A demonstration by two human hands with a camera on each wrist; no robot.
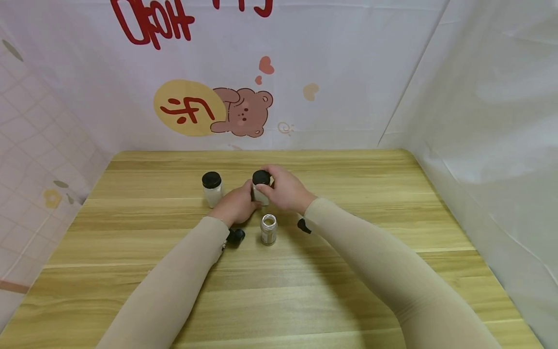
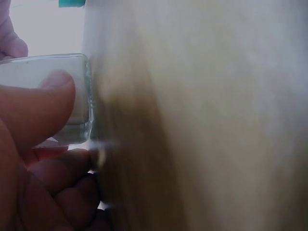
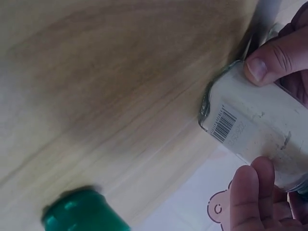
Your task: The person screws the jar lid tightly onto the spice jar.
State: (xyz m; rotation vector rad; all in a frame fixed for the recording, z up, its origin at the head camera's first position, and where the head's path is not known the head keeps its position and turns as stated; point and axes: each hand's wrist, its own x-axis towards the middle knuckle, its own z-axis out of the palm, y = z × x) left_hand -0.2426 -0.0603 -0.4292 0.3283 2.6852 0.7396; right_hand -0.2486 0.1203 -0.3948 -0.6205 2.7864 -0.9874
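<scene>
A square glass jar with a black lid (image 1: 261, 177) stands upright between both hands, filled with something pale. Low on its side, near the base, my left hand (image 1: 237, 204) grips it with the thumb along the glass (image 2: 79, 115). From above, my right hand (image 1: 285, 188) holds the same jar at the lid, thumb in front and fingers behind. A barcode label shows on the jar's wall (image 3: 228, 126) in the right wrist view. Just nearer than the hands stands a small lidless glass jar (image 1: 268, 230). Left of my left hand is another black-lidded jar (image 1: 212, 190) with pale contents.
A green rounded object (image 3: 84, 211) shows at the bottom of the right wrist view. Dark wrist-worn pieces (image 1: 236, 236) sit at the sleeves. The wooden table (image 1: 270, 300) ends at a printed white curtain (image 1: 348, 72) behind and at both sides.
</scene>
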